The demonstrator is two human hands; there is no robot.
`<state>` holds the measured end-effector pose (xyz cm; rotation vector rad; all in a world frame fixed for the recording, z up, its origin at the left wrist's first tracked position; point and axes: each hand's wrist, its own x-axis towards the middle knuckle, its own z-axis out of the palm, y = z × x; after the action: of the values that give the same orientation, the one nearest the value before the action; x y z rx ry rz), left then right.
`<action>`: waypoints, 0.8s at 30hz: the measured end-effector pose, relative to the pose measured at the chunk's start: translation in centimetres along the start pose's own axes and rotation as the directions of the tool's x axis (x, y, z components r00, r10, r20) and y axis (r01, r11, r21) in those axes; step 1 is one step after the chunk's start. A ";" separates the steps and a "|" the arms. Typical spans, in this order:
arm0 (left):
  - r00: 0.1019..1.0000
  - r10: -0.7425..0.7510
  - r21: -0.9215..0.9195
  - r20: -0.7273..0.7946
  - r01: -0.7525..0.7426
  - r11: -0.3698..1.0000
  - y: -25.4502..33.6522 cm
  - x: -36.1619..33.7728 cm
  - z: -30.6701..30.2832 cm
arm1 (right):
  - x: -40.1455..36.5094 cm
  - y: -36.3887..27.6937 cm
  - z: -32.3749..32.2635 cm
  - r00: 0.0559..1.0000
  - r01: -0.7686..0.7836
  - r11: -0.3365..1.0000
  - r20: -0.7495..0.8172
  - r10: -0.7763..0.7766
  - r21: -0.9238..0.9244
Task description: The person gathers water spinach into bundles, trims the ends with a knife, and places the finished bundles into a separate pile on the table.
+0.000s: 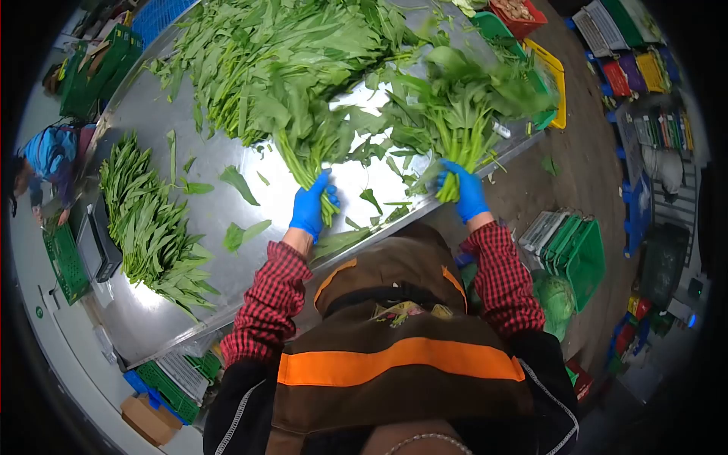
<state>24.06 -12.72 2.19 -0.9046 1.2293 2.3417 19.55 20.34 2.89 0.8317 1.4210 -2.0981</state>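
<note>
In a blue glove, my left hand point(309, 206) is closed round the stems of a leafy green bunch point(303, 155), whose leaves point away from me toward a large heap of greens point(280, 53). My right hand point(464, 189), also gloved in blue, grips the stem ends of another green bunch point(464, 129) near the table's front edge. The leaf tips of that bunch are blurred. Loose leaves point(241, 184) and cut stem pieces lie on the metal table point(212, 220) between and beside my hands.
More greens point(148, 220) lie in a row on the table's left. A co-worker point(53, 155) stands at the far left by a green crate point(64, 258). Green and yellow crates point(560, 83) adjoin the table's right end. Stacked crates point(580, 262) stand on the floor at right.
</note>
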 end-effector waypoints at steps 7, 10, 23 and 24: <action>0.898 0.424 0.026 0.117 -0.430 0.902 5.9 -2.6 5.8 | -3.8 -4.9 7.0 0.904 0.324 0.901 0.186 -0.385 0.289; 0.965 0.210 0.050 0.158 -0.220 0.974 2.5 -2.0 6.6 | -3.3 -0.8 7.6 0.913 0.133 0.951 0.341 -0.227 0.278; 0.954 -0.209 0.077 0.213 0.197 0.977 -4.6 -1.1 5.5 | -2.7 6.0 7.0 0.948 -0.027 0.979 0.304 0.088 -0.201; 0.973 -0.116 0.129 0.197 0.092 0.987 -4.3 -1.7 5.9 | -2.7 6.1 6.9 0.944 -0.013 0.981 0.322 0.076 -0.193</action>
<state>25.47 -5.44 3.19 -0.6549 1.1928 2.1906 24.09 11.83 2.76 0.4108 1.3763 -1.9216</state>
